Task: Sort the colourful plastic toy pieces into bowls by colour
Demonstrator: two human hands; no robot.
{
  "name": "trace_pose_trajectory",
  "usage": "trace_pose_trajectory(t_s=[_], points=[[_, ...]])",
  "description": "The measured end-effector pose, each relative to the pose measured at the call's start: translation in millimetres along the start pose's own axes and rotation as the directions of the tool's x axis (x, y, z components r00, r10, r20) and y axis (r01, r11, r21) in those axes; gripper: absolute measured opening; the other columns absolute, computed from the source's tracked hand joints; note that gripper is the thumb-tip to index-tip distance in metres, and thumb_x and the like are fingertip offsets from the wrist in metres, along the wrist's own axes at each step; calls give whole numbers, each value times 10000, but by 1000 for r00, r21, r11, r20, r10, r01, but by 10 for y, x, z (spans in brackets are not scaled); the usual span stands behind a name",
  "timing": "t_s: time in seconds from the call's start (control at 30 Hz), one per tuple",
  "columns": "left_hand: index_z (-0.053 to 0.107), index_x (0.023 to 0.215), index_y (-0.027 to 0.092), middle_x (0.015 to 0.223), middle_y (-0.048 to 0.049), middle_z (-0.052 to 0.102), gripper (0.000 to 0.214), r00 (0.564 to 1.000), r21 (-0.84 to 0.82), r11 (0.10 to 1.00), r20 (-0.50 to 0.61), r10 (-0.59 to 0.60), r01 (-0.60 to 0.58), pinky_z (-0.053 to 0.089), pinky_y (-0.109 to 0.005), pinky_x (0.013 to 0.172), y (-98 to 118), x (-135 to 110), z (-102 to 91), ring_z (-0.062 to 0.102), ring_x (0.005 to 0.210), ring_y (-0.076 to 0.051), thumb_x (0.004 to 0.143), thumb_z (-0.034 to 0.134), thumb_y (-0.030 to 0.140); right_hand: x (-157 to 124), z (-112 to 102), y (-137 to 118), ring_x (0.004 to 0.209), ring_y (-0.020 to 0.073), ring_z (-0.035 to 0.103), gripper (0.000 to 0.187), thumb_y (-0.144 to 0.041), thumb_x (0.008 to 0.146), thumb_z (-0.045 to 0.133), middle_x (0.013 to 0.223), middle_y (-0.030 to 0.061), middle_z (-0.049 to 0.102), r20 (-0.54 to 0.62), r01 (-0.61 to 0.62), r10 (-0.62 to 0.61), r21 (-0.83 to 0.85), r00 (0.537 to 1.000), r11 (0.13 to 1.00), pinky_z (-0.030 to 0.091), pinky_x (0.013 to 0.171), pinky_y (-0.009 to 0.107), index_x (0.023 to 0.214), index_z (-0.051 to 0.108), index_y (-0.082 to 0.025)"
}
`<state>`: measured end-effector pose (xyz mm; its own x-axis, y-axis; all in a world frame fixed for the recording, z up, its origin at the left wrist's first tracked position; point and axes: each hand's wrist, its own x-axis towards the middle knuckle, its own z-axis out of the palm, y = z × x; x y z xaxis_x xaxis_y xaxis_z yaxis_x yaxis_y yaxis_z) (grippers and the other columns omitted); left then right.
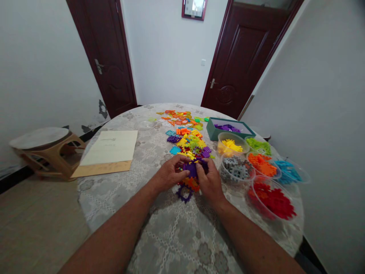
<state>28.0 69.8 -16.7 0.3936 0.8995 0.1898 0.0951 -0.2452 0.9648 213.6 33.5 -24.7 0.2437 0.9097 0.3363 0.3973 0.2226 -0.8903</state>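
Between my two hands is a purple plastic gear piece (pixel 191 169) with toothed edges. My left hand (pixel 168 173) grips it from the left, thumb on the near side. On the other side my right hand (pixel 209 180) pinches it, the thumb pressed to its face. Just below my fingers lie orange toothed pieces (pixel 191 185) and a purple gear ring (pixel 184 194) on the tablecloth. Beyond the hands spreads a pile of mixed toothed pieces (pixel 194 142) in yellow, lime, blue, purple and orange. My fingers hide part of the held piece.
Clear tubs hold yellow (pixel 231 145), grey (pixel 236 168), lime (pixel 259 146), orange (pixel 262 165), blue (pixel 287 171) and red pieces (pixel 273 201) at right. Behind them stands a green box (pixel 213 131) of purple pieces. A paper-topped board (pixel 110 148) lies left; a wooden stool (pixel 54 156) stands beside the table.
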Motion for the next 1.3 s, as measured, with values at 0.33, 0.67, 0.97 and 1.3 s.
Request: trace_pose_trajectory(t_s=[0.33,0.67,0.97,1.3], points=[[591,1380,233,1190,-82,701,543,997,-10,998,-21,70,-70,595,-352,882,-57,6,38,707,1044,-211,854,723,259,22,28,-31,936,231,686,397,-442,840,760,1061,50,749,257,-208,135,282,957,937,551,827,343,1144,661,-207],[681,1220,277,1203,-65,666,476,922,503,789,330,203,-353,481,-430,1017,163,-151,-150,602,1139,-266,779,858,296,217,-118,143,778,179,622,375,-455,821,761,944,22,712,-35,-152,178,372,983,916,521,670,287,1081,652,-208],[716,1093,250,1185,-62,611,363,875,609,693,479,65,-385,447,-373,950,160,-178,-95,554,1122,-266,754,845,224,225,-62,126,772,166,620,359,-426,772,793,903,5,694,51,-231,241,526,969,818,520,656,274,1021,670,-200],[598,901,222,855,19,627,132,907,511,841,417,-62,-178,362,-261,667,163,-192,-145,531,751,-143,829,707,204,213,-66,144,843,192,637,327,-414,749,783,913,10,702,93,-212,193,548,977,809,540,788,313,977,671,-208]])
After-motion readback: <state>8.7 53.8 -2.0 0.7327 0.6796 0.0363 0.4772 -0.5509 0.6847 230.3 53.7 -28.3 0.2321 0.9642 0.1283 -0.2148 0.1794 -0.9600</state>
